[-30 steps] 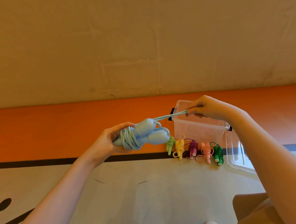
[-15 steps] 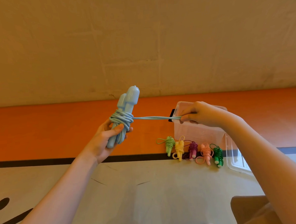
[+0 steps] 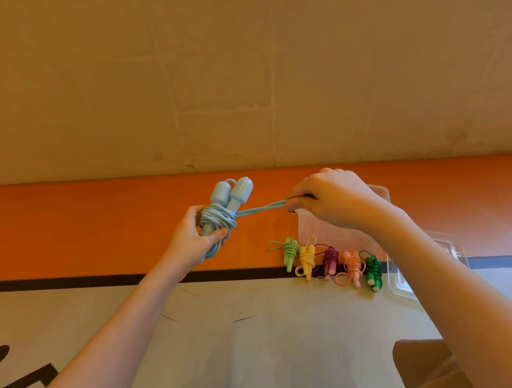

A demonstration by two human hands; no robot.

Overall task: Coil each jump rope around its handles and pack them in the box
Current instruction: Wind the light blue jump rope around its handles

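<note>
While left hand point(image 3: 192, 241) grips blue jump rope point(image 3: 223, 213), open floor point(image 3: 256, 342) below.

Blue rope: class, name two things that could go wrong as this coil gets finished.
1. The right hand pulls the cord end taut; a slip would likely loosen the blue rope.
2. The left hand grips only the lower handles, so the coil might slide off.

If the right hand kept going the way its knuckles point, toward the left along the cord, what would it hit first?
Probably the blue jump rope bundle held by the left hand. The right hand pinches the taut cord leading straight to those coils, with nothing visible between. Depth is hard to judge from one view.
</note>
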